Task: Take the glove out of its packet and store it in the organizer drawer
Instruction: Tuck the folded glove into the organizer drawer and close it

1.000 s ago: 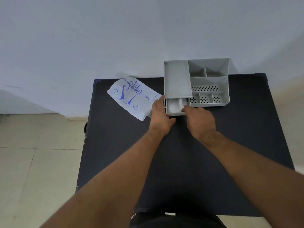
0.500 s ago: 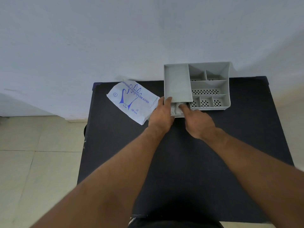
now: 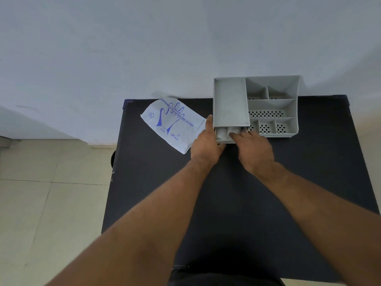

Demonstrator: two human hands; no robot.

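Note:
A grey desk organizer [image 3: 230, 100] stands at the far edge of the black table [image 3: 309, 166]. Its small drawer [image 3: 225, 141] at the front left is pulled out a little. The crumpled clear glove [image 3: 223, 132] lies inside the drawer. My left hand [image 3: 205, 146] grips the drawer's front left corner, with the index finger up along the organizer's side. My right hand [image 3: 255, 150] reaches in from the right, and its fingertips press down on the glove. The white glove packet [image 3: 173, 122] with blue print lies flat to the left of the organizer.
The organizer's open compartments [image 3: 268, 112] to the right of the drawer have perforated floors. A pale wall rises just behind the table. The tiled floor [image 3: 41, 203] shows beyond the table's left edge.
The drawer has slid in somewhat, so less of the glove shows. My right fingers have moved further onto the glove, and my left hand has stayed at the drawer's corner.

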